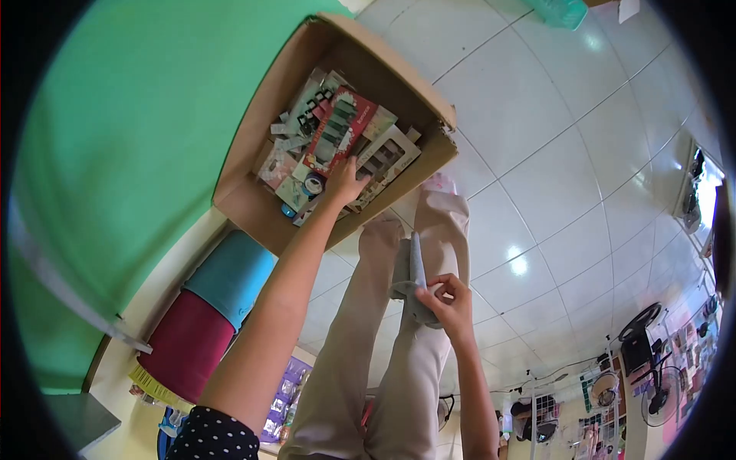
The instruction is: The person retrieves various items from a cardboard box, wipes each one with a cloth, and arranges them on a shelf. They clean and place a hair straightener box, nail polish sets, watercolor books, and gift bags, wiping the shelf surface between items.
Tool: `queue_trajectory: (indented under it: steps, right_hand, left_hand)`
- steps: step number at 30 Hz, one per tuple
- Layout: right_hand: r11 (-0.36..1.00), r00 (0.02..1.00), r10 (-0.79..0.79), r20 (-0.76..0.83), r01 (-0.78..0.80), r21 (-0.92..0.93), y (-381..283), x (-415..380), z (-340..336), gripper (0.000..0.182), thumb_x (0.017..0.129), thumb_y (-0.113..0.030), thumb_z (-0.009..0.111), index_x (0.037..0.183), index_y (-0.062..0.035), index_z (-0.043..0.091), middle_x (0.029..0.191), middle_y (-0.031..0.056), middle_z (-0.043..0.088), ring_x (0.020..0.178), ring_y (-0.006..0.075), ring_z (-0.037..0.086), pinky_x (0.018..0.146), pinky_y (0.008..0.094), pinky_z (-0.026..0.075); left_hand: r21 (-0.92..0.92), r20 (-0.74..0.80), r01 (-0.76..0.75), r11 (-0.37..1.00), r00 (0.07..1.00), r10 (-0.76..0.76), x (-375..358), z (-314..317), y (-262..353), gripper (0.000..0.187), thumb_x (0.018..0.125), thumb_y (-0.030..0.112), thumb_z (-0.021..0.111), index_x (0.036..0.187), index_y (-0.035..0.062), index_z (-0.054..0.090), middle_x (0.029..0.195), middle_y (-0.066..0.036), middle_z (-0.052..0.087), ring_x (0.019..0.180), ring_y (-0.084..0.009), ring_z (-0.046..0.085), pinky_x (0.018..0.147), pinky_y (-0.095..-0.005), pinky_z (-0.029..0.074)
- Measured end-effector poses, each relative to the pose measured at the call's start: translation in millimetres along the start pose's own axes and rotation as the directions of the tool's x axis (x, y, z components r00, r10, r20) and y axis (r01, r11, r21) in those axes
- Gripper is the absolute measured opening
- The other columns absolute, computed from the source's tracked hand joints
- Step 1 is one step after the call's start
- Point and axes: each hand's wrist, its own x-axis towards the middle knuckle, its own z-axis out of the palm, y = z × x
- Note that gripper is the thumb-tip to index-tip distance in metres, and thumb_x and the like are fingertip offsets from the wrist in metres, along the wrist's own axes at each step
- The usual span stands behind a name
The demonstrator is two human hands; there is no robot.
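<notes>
My left hand reaches down into a cardboard box, its fingers closed at the lower edge of a red box with a clear window. Dark, long shapes show through that window. Right beside the fingers lies a pale box with a window. A small round dark container sits just left of the wrist. In front of my legs, my right hand is closed on a grey pointed piece with a flat flange; its exact kind does not show.
Small packets and cartons fill the cardboard box, which stands against a green wall. Blue and dark red buckets are near my left arm. White floor tiles spread rightward. A fan and racks stand at the lower right.
</notes>
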Motion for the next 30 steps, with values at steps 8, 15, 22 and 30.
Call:
queue_trajectory:
  steps: [8,15,22,30]
  right_hand:
    - [0.894,0.996,0.008,0.087,0.032,-0.447,23.5,-17.1,-23.2,0.054,0.049,-0.031,0.077,0.089,-0.0053,0.053,0.07,0.0056,0.045,0.067,0.0171,0.048,0.061,0.0292,0.041]
    - [0.795,0.968,0.003,0.253,0.15,-0.587,10.8,-55.3,-43.0,0.045,0.051,-0.019,0.074,0.089,-0.0033,0.055,0.079,0.0118,0.055,0.073,0.0198,0.053,0.061,0.0283,0.043]
    - [0.939,0.96,-0.275,0.052,0.28,-0.199,-86.7,-137.1,-60.2,0.013,0.058,-0.006,0.065,0.064,0.0023,0.057,0.062,0.0044,0.053,0.052,0.0103,0.045,0.049,0.0234,0.036]
    - [0.229,0.265,-0.964,0.02,0.867,-0.442,-201.1,-267.9,-15.4,0.028,0.055,-0.001,0.057,0.083,-0.0011,0.055,0.11,0.0159,0.049,0.112,0.0371,0.038,0.091,0.0482,0.027]
  left_hand:
    - [-0.074,0.142,0.107,0.992,0.985,-0.095,19.3,11.1,-15.7,0.065,0.067,0.038,0.061,0.118,0.0047,0.039,0.11,-0.021,0.044,0.1,-0.0327,0.045,0.082,-0.0371,0.038]
    - [-0.645,-0.011,-0.125,0.754,0.988,0.155,-37.7,-47.4,-6.8,0.048,0.071,0.026,0.06,0.108,-0.0001,0.042,0.101,-0.015,0.05,0.09,-0.0233,0.05,0.078,-0.03,0.039]
    - [-0.951,0.013,-0.052,0.306,0.978,0.208,-178.2,-167.6,79.6,0.054,0.076,0.021,0.056,0.12,0.0004,0.032,0.112,-0.008,0.044,0.1,-0.0137,0.042,0.085,-0.0262,0.034]
    - [-0.959,-0.2,-0.218,0.182,0.973,0.111,-363.6,-264.7,192.0,0.056,0.081,0.02,0.051,0.124,-0.0022,0.023,0.113,-0.007,0.04,0.105,-0.0137,0.035,0.089,-0.0243,0.028]
